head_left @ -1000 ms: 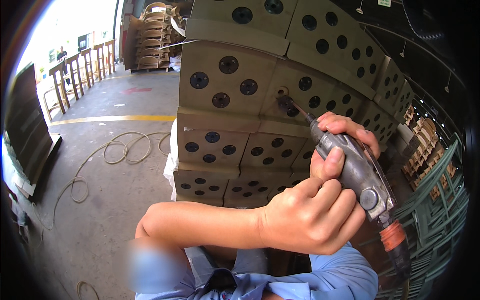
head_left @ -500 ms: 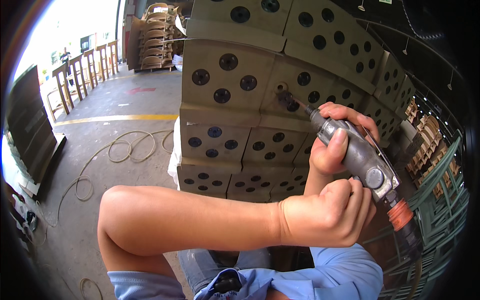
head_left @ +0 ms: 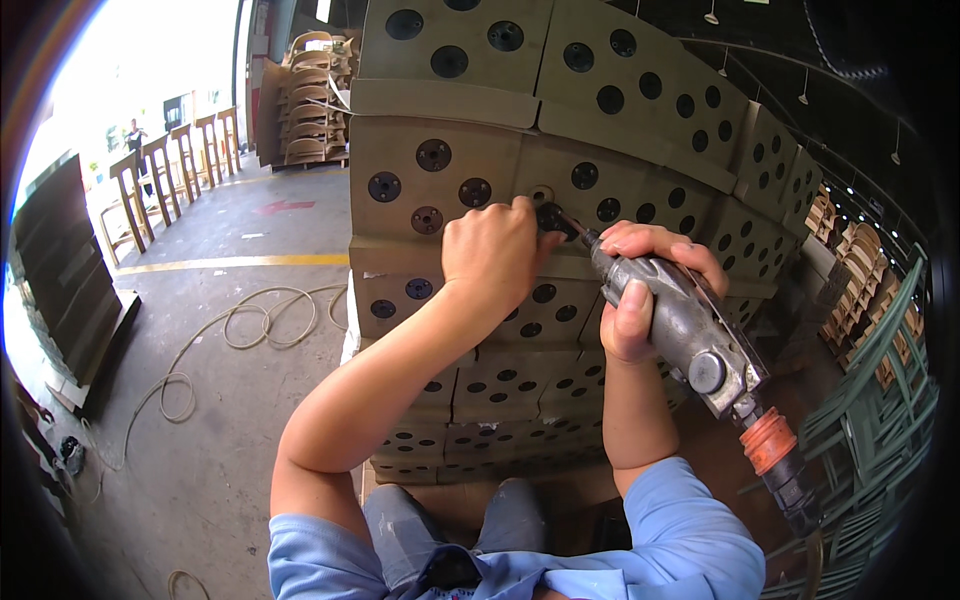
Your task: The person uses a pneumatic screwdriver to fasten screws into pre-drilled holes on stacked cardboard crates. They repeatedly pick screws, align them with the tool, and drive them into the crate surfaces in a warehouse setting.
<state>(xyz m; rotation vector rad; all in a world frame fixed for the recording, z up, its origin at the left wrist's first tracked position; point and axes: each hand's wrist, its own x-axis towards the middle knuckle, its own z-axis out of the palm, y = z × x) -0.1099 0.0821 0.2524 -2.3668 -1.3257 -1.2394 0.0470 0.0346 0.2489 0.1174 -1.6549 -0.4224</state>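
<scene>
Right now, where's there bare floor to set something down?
Bare floor lies between the looped hose and your left arm; another patch lies past the yellow line, right of the row of chairs. It's crowded at right by the green frames, and at the olive stack, where your left hand is near the tip of the power tool.

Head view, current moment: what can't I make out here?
All in the head view:
Left hand: fingertips mostly hidden by the hand itself; its hold on the black piece is unclear.
Hose of the power tool: cut off by the lower edge.
Khaki stack: top cut off by the upper edge.
Distant person: too small, glare-washed.
</scene>
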